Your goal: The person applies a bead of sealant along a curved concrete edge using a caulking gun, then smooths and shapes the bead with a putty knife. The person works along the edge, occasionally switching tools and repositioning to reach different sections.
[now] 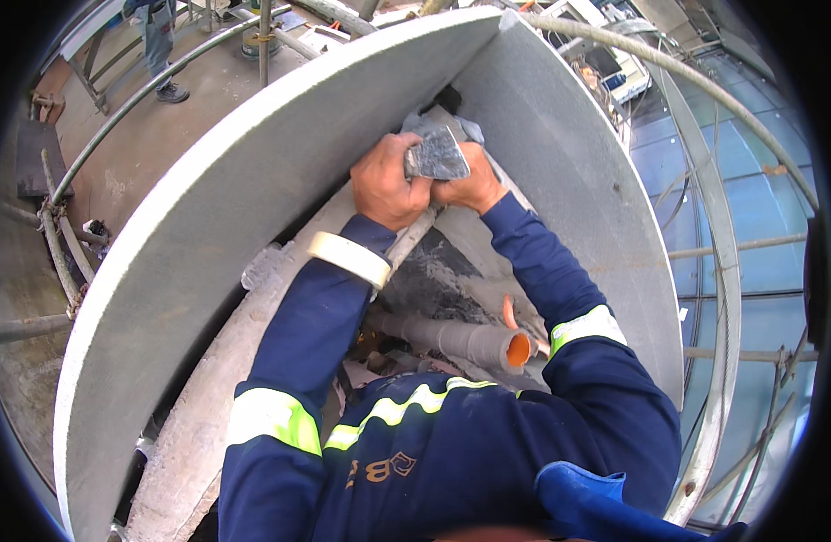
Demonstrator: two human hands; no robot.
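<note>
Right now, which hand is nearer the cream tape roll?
Left. The left hand is just beyond the tape roll around its sleeve; the right hand is farther, up and rightward.

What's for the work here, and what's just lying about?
Seemingly in use:
grey-smeared flat metal blade, in the left hand
curved-edged grey panels
cream tape roll around the left forearm

Seemingly lying about:
round brownish pipe, orange inside
crumpled clear plastic

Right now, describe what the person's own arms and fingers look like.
The left sleeve and right sleeve are navy, each crossed by a pale reflective band with yellow-green edging. A cream ring, apparently a tape roll, circles the left sleeve. The left fingers and right fingers are ungloved.
</note>
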